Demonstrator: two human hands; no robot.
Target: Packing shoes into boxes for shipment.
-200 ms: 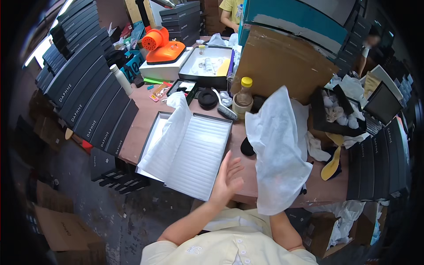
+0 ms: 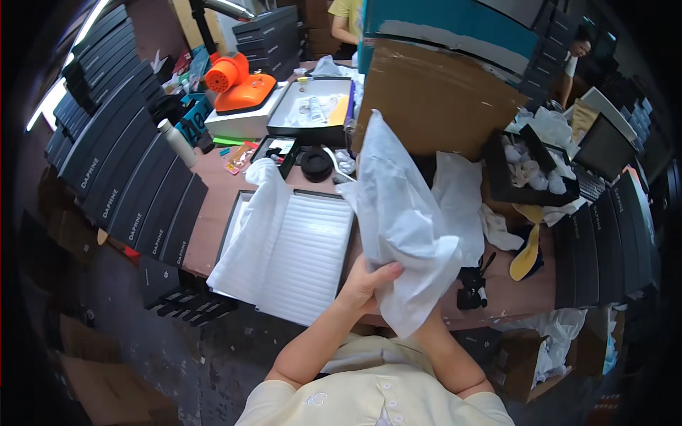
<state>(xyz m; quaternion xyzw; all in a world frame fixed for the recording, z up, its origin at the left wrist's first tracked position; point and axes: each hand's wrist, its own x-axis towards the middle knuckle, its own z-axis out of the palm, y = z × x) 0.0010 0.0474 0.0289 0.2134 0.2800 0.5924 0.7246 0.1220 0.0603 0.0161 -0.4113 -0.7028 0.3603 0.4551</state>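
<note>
- Left hand (image 2: 369, 280) of ours presses thumb and fingers onto the lower part of the large white crinkled tissue-paper sheet (image 2: 401, 213), gripping it from the left side so that the sheet stands up off the table in front of us.
- Our right hand is hidden behind that same sheet; only the forearm shows running up under it, so we cannot tell whether its fingers are closed or spread, though the sheet's upright stance suggests it is held from behind too.
- We judge the sheet is raised this way to keep it free of the clutter on the brown wooden table (image 2: 213, 213).
- Just to the left of the sheet lies the open black shallow cardboard box lined with white ribbed paper (image 2: 305, 255), its left half draped with a second loose white tissue sheet (image 2: 249, 227).
- Behind the held sheet stands a big brown cardboard panel (image 2: 433, 92), close enough to crowd any lift.
- Near the table's right front sit a small black tool (image 2: 472, 287), a yellow insole-shaped piece (image 2: 526, 259) and more crumpled white paper (image 2: 462, 192).
- Rows of black slim boxes (image 2: 128, 170) fill the left side.
</note>
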